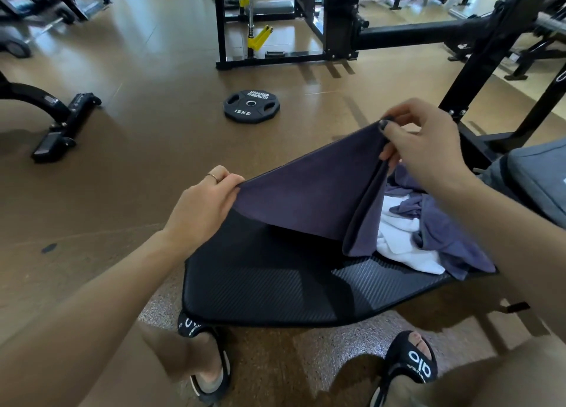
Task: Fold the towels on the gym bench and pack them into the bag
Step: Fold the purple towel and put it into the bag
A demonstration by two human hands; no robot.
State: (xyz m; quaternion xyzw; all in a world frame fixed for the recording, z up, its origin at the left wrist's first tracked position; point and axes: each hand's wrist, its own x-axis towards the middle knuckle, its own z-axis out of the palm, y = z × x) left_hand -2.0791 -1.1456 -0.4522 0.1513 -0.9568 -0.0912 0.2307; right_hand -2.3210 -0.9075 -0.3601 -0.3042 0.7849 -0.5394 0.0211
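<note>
Stretching a dark purple towel (309, 192) above the bench (260, 284), the left hand (205, 204) pinches the near-left corner while the right hand (419, 149) pinches the far-right one, higher up. The held edge runs diagonally between them, the rest draping to the bench. Unfolded towels (428, 235) lie heaped under the right hand, with the grey bag (536, 180) beyond, nearest that hand.

Bright daylight, floor (153, 54) glare, wide-angle edge warp.
</note>
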